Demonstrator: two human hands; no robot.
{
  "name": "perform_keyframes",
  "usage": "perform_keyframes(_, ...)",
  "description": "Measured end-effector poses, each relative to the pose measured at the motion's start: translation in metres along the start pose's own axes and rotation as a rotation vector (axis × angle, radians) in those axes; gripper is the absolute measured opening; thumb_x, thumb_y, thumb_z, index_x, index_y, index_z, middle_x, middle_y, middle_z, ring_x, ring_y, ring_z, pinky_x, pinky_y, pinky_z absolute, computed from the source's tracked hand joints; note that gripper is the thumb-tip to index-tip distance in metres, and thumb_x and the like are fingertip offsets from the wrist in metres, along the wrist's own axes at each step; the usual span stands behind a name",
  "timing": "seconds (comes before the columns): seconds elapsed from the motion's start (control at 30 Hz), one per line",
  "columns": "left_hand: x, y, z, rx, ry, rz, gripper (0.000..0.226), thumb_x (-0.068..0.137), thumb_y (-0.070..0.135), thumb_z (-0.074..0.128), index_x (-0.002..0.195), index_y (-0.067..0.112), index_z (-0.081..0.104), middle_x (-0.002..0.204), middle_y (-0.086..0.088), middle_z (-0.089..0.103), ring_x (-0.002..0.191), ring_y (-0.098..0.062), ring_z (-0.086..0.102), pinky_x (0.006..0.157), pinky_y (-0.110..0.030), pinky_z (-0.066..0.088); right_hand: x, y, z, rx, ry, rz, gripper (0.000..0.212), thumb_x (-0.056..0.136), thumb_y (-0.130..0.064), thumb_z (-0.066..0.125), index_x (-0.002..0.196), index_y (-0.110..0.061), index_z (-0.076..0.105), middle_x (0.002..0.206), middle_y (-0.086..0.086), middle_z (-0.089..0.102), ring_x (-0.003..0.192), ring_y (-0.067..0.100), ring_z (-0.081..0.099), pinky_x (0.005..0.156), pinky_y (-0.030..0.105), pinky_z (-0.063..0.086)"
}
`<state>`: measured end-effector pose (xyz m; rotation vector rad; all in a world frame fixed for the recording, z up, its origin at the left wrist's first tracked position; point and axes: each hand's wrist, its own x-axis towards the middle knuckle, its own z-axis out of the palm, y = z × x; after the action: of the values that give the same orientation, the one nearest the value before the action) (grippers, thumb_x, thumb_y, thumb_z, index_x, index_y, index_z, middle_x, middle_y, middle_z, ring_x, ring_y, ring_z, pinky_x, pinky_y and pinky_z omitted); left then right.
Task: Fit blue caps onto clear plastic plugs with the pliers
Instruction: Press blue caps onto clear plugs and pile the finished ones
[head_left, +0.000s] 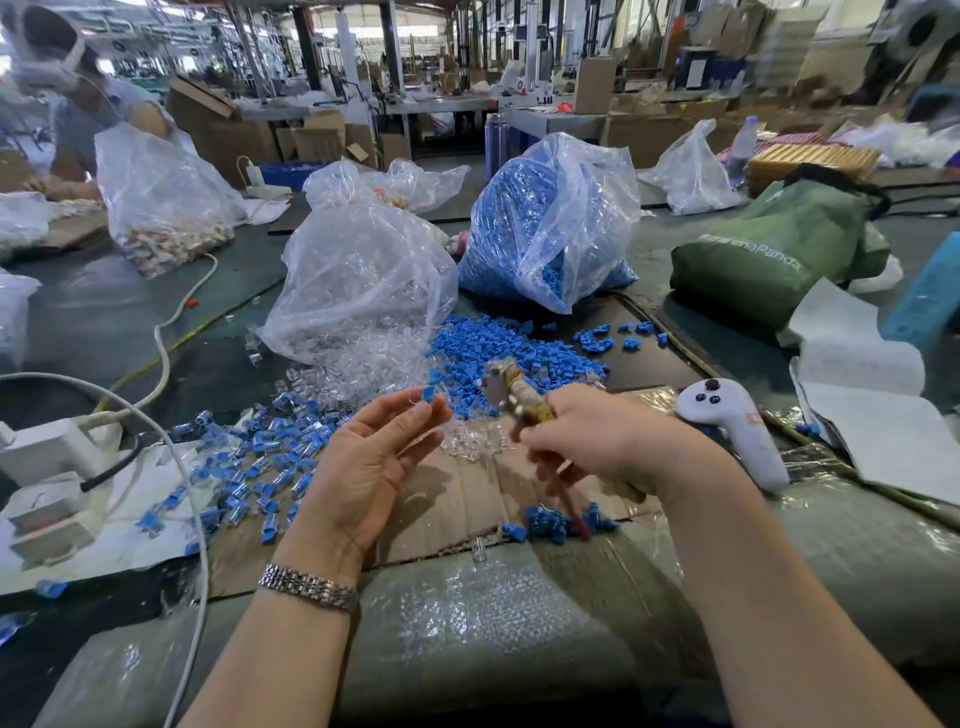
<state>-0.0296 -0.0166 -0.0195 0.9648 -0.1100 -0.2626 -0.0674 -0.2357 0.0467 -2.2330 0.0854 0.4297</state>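
- While two large bags behind the work area remain well filled, a person at a factory tabletop (104, 322) holds a single blue cap (429, 393) at the fingertips of the left hand (376, 457), palm turned up and fingers loosely curled; whether a clear plug sits under that cap cannot be told.
- The right hand (605, 436) is wrapped around the handles of the pliers (511, 397), whose blurred metal head points toward the cap, just beside it but not touching.
- Done so far, by the look of it: a spread of finished pieces (260, 462), clear plugs topped in blue, lies on the cardboard (467, 499) and paper to the left, with a smaller cluster (556, 522) near the front edge.
- Left to do: a loose heap of blue caps (498, 358) spills just ahead of the hands, and bare clear plugs (358, 358) tumble from the open clear bag (358, 280).
- The bag of blue caps (550, 223) behind appears close to full, suggesting the job is at an early stage.
- A white handheld controller (737, 431) rests on the tabletop to the right.
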Motion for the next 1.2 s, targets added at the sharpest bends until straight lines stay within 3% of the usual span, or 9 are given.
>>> perform_keyframes(0.13,0.000,0.001,0.001,-0.020,-0.009,0.021,0.017,0.079,0.005,0.072,0.090,0.013,0.082,0.109,-0.012,0.076,0.103,-0.022,0.072,0.096,-0.035,0.057,-0.013,-0.012,0.012,0.041,-0.144,-0.059,0.021,0.103,-0.012,0.055,0.109,0.007,0.062,0.105,0.019,0.074,0.092,0.027,0.075,0.085,0.039,0.062)
perform_keyframes(0.33,-0.002,-0.001,0.005,0.028,-0.019,0.047,0.017,0.077,0.003,0.069,0.086,0.012,0.080,0.096,-0.010,0.077,0.092,-0.022,0.074,0.094,-0.037,0.059,-0.018,-0.020,0.023,0.051,-0.173,-0.119,0.016,0.106,-0.017,0.052,0.101,-0.005,0.062,0.100,0.012,0.077,0.091,0.020,0.076,0.084,0.036,0.059)
perform_keyframes(0.5,0.000,-0.005,0.003,0.107,-0.006,0.077,0.016,0.078,0.003,0.071,0.092,0.007,0.078,0.098,-0.015,0.076,0.093,-0.026,0.074,0.089,-0.038,0.061,-0.016,-0.018,0.027,0.027,-0.167,-0.128,0.014,0.106,-0.017,0.051,0.099,-0.008,0.059,0.101,0.013,0.077,0.096,0.025,0.075,0.089,0.043,0.058)
perform_keyframes(0.67,0.000,-0.006,-0.001,0.224,0.001,0.099,0.024,0.076,0.016,0.079,0.100,0.009,0.080,0.104,-0.017,0.076,0.100,-0.031,0.073,0.083,-0.035,0.062,-0.015,-0.015,0.031,0.045,-0.152,-0.129,0.022,0.107,-0.023,0.049,0.087,-0.014,0.051,0.082,0.006,0.071,0.072,0.018,0.069,0.073,0.034,0.058)
perform_keyframes(0.83,0.001,-0.007,-0.002,0.248,0.018,0.118,0.030,0.076,0.021,0.081,0.103,0.010,0.080,0.101,-0.018,0.077,0.097,-0.029,0.075,0.079,-0.031,0.061,-0.014,-0.016,0.040,0.075,-0.093,-0.116,0.029,0.108,-0.033,0.048,0.091,-0.009,0.052,0.078,0.011,0.062,0.068,0.026,0.062,0.081,0.052,0.059)
perform_keyframes(1.0,-0.001,-0.007,0.000,0.296,0.037,0.149,0.037,0.069,0.030,0.084,0.102,0.014,0.080,0.103,-0.016,0.077,0.097,-0.027,0.074,0.083,-0.032,0.061,-0.013,-0.019,0.039,0.077,-0.097,-0.095,0.036,0.106,-0.039,0.050,0.092,-0.007,0.059,0.074,0.008,0.067,0.065,0.024,0.067,0.077,0.048,0.060)
perform_keyframes(1.1,-0.003,-0.006,-0.001,0.401,0.132,0.224,0.023,0.078,0.025,0.081,0.100,0.016,0.079,0.103,-0.011,0.077,0.098,-0.026,0.073,0.087,-0.035,0.059,-0.011,-0.017,0.028,-0.036,-0.072,-0.090,0.038,0.101,-0.047,0.056,0.088,-0.012,0.062,0.077,0.001,0.071,0.064,0.014,0.069,0.069,0.034,0.060)
perform_keyframes(1.2,-0.002,-0.005,-0.006,0.734,0.432,0.446,0.008,0.091,0.014,0.073,0.098,0.020,0.072,0.097,0.000,0.073,0.095,-0.017,0.070,0.083,-0.019,0.057,-0.001,-0.008,0.009,-0.231,0.093,-0.065,0.040,0.093,-0.054,0.064,0.089,-0.014,0.065,0.076,0.001,0.063,0.063,0.015,0.057,0.061,0.033,0.051)
